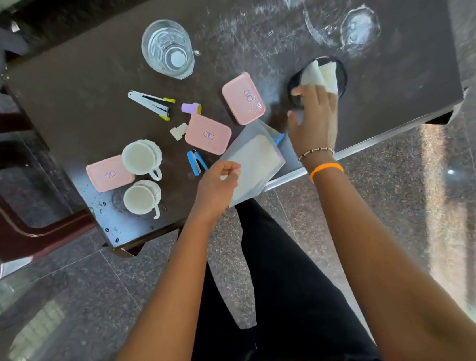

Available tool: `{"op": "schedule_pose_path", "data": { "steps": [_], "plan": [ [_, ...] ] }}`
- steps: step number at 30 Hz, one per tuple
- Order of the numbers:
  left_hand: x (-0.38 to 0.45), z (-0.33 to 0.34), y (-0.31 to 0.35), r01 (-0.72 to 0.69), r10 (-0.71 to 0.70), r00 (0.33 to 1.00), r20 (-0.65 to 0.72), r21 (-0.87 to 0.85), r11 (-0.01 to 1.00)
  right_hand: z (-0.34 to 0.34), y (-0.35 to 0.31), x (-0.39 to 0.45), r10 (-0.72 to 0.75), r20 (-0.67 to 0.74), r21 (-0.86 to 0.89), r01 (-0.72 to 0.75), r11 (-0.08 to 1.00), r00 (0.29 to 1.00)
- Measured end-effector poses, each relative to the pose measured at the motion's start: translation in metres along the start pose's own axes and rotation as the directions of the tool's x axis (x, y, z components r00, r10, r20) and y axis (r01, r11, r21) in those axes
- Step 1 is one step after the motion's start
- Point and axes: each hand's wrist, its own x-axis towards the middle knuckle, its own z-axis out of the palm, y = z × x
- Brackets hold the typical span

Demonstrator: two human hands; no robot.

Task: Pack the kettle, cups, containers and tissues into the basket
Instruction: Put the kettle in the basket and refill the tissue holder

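A clear glass kettle [168, 49] stands at the back of the dark table [86, 87]. Three pink lidded containers lie mid-table: one at the left [108, 173], one in the middle [207, 134], one further back [243, 98]. Two white cups [140, 157] [141, 197] sit by the left container. A clear pack of white tissues [254, 160] lies at the front edge, with my left hand [218, 184] curled on its left side. My right hand [313, 121] grips folded white tissues [322, 75] that sit in a small round black basket [343, 75].
A white and black stapler [152, 103], a blue stapler [196, 162], a small purple cup [190, 108] and a white scrap [179, 131] lie among the containers. A dark red chair [3, 189] stands left of the table. White smears mark the far right tabletop.
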Motion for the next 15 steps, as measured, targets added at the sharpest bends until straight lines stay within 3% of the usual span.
{"op": "schedule_pose_path", "data": {
  "steps": [2,5,8,15],
  "plan": [
    [0.004,0.002,0.007,-0.017,0.017,1.0,-0.021,-0.011,1.0,-0.008,0.009,0.015,0.094,0.0,-0.122,-0.094,0.988,0.996],
    [0.007,0.003,0.017,-0.051,0.049,0.997,-0.059,-0.039,0.998,-0.011,0.019,0.038,0.21,0.139,-0.157,-0.188,0.97,0.968],
    [0.008,0.001,0.023,-0.065,0.06,0.995,-0.08,-0.064,0.996,-0.012,0.022,0.052,0.197,0.191,-0.085,-0.184,0.979,0.962],
    [0.009,-0.012,0.029,-0.067,0.039,0.985,-0.17,-0.159,0.985,-0.014,-0.021,0.061,0.047,0.064,0.002,-0.047,0.999,0.997]
  ]
}}
